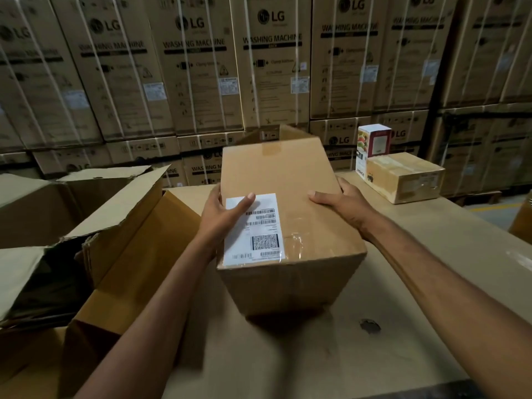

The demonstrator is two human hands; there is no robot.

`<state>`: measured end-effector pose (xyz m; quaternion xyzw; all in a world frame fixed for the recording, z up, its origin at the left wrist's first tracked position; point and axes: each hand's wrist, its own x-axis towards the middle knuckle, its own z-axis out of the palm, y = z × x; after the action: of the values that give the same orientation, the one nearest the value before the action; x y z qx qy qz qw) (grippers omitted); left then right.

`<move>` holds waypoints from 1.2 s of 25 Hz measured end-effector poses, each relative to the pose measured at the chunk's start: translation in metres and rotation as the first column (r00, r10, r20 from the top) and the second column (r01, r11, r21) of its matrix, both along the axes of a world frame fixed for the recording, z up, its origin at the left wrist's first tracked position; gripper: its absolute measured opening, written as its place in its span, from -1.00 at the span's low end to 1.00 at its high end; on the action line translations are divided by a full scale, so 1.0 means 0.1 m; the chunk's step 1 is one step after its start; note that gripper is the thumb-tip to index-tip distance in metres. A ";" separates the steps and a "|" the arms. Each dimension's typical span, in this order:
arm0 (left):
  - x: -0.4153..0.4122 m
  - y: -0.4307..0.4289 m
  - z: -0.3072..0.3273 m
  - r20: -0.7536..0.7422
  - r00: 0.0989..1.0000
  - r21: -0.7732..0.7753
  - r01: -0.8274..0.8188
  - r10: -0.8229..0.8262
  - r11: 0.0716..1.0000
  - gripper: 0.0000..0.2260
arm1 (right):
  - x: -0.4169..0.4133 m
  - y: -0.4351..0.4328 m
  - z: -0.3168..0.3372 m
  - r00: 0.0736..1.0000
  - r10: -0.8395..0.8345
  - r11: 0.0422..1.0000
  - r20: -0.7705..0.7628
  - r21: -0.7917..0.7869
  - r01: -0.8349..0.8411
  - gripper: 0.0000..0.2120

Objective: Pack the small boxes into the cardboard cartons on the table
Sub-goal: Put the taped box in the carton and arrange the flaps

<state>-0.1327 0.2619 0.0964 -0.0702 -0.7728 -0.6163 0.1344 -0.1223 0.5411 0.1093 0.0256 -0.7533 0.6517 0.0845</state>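
Observation:
A brown taped box (290,180) with a white shipping label (256,234) on its top is held between both hands above the table (431,283). My left hand (223,214) grips its left side, thumb resting on the label. My right hand (342,201) grips its right side. To the left stands an open cardboard carton (126,226) with raised flaps and a dark inside. At the far right of the table lie a small brown taped box (403,177) and an upright white printed box (371,145).
A wall of stacked, strapped washing machine cartons (201,67) fills the background. Another open carton (26,205) stands at the far left. A dark mark (370,325) shows on the cardboard-covered tabletop. A carton corner (522,223) juts in at the right edge.

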 end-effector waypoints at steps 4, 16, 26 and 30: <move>0.03 -0.14 -0.26 -0.174 0.984 -0.171 0.002 -0.032 0.985 -0.06 | 0.04 -0.01 -0.27 0.985 -0.015 0.971 -0.171 0.233 0.055 -0.08; 0.61 -0.42 -1.02 0.085 0.996 0.067 -0.033 0.028 0.997 -0.15 | 0.47 -0.19 -0.84 0.984 -0.129 0.991 -0.123 0.003 0.131 -0.17; 0.66 -0.19 -0.34 0.286 0.958 0.156 -0.048 0.001 0.987 -0.31 | 0.54 -0.46 -0.50 0.978 -0.207 0.972 -0.016 0.110 0.207 -0.44; 0.75 -0.31 -0.06 0.117 0.993 0.149 -0.043 0.025 0.988 -0.27 | 0.71 -0.57 -0.23 0.957 -0.241 0.967 -0.159 0.049 0.251 -0.57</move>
<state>-0.0581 0.2309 0.0907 -0.0109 -0.7313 -0.6739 0.1051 -0.0511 0.4844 0.0866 -0.0159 -0.7641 0.6059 0.2210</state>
